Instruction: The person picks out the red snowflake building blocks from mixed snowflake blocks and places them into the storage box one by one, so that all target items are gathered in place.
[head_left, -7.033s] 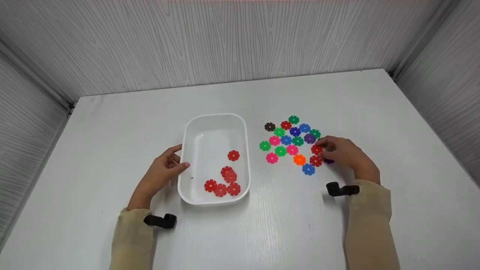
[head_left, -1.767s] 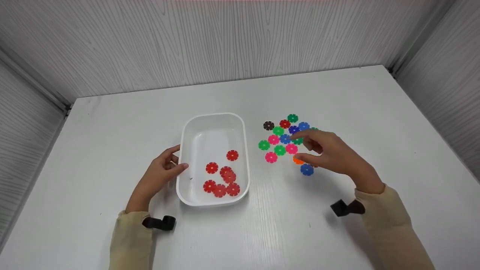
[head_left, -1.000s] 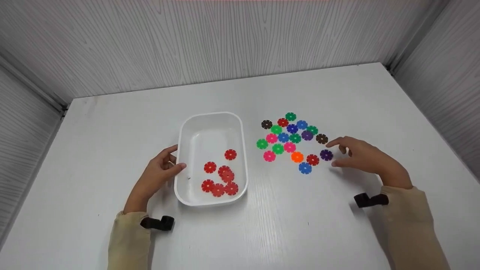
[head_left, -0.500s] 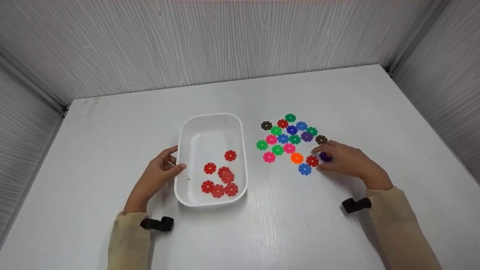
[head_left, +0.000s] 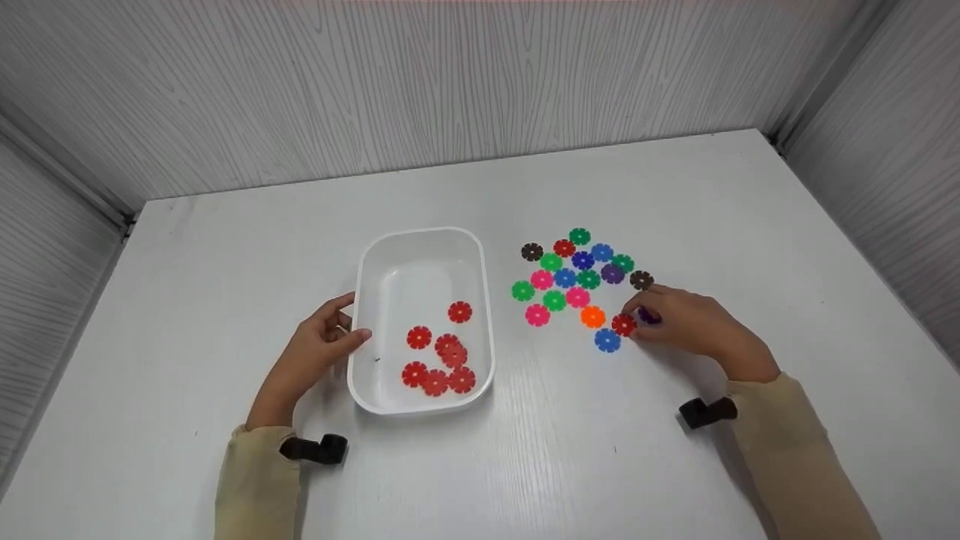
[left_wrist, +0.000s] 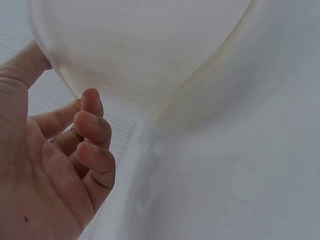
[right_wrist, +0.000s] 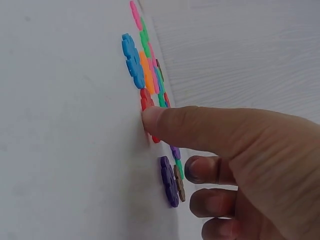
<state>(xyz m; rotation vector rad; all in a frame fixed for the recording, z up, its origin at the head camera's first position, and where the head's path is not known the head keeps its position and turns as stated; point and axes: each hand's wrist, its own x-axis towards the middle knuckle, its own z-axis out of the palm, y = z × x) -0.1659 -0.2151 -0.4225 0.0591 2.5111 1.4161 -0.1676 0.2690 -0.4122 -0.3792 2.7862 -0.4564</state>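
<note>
My left hand (head_left: 321, 351) grips the left rim of a white plastic tray (head_left: 361, 300), thumb over the edge and fingers outside. In the left wrist view, the curled fingers (left_wrist: 93, 127) show beside the tray's wall (left_wrist: 120, 75). Several red interlocking discs (head_left: 460, 312) lie in the tray's near half. My right hand (head_left: 694, 324) pinches another red disc (head_left: 623, 325) at the right of a loose group of coloured discs, with the thumb (right_wrist: 162, 121) against it in the right wrist view. A dark purple disc (right_wrist: 169, 181) is partly covered by this hand in the head view.
Around the pinched disc lie an orange disc (head_left: 592, 316), a blue disc (head_left: 607, 340) and a brown disc (head_left: 641, 280). Green, pink, blue and purple discs spread farther left, with one more red disc (head_left: 564, 248) near the back. Panels stand behind the white table (head_left: 555, 465).
Since the earliest frame, a red disc has left the group and one more lies in the tray. My right hand drew back rightward, then returned to another red disc. My left hand stayed on the rim.
</note>
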